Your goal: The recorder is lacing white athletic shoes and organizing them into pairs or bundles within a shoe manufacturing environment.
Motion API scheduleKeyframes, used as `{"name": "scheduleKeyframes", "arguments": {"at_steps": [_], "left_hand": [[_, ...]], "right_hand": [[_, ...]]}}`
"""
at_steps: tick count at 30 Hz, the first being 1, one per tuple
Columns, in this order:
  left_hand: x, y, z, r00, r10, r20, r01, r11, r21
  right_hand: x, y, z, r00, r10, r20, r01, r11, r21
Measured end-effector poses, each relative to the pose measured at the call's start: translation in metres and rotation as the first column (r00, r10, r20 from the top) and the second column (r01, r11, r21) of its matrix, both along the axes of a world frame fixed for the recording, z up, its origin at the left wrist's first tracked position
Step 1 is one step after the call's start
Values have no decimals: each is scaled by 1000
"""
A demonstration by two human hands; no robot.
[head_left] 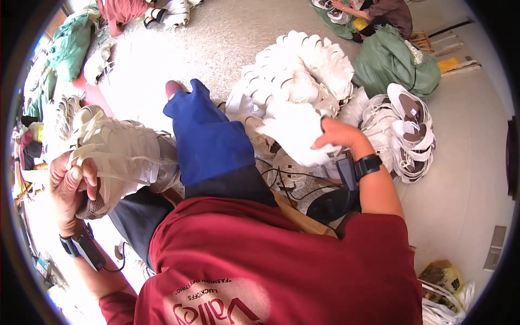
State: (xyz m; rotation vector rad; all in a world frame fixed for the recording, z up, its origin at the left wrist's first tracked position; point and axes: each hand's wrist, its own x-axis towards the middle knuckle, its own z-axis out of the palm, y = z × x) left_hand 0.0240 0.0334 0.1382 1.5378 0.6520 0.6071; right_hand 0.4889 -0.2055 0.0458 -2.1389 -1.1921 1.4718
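Observation:
At the left, a long stack of white shoe uppers [127, 146] leans beside my leg. My left hand [73, 179] is closed at its near end, pinching a pale ribbon-like strip [103, 149] that runs along the stack. On the right, my right hand [344, 138] has its thumb and fingers around the edge of a bright white upper [297, 130]; glare washes out its details. Behind that piece rises a large heap of nested white uppers [303, 65]. Dark devices are strapped to both my wrists.
A blue cloth [208, 130] covers my knee. Further uppers with brown-grey insides [414, 130] are stacked at the right, before a green sack [398, 62]. Black cables [281, 184] trail near my right leg. Another person [387, 16] sits at the far right; green sacks [73, 46] stand far left.

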Motion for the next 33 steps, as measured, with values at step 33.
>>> {"name": "scheduleKeyframes", "arguments": {"at_steps": [33], "left_hand": [[-17, -7, -39, 931, 136, -339, -50, 967, 249]], "right_hand": [[-219, 125, 43, 728, 610, -313, 26, 432, 902]]}}
